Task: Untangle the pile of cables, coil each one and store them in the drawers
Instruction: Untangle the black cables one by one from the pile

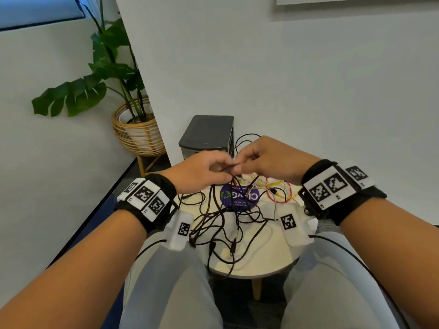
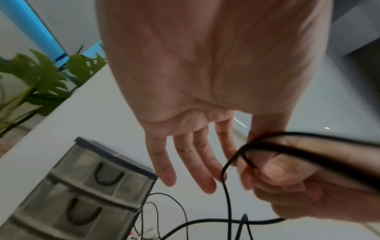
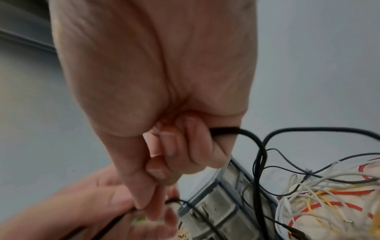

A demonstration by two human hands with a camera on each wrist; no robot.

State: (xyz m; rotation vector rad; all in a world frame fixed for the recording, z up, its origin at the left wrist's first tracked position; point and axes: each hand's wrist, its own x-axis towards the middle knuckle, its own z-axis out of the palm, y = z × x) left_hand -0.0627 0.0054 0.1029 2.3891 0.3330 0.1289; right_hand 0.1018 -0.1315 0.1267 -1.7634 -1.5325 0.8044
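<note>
Both hands pinch one black cable (image 1: 234,170): left hand (image 1: 202,170), right hand (image 1: 266,160). Light, limp (snags easily) — each grip belongs near a plug, pile (image 1: 228,224) below.

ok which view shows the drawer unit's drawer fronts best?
Left wrist: the drawer unit shows its stacked translucent fronts with dark U-shaped handles. Head view shows mostly its dark top behind the hands. Right wrist catches only a blurred corner behind cables.
</note>
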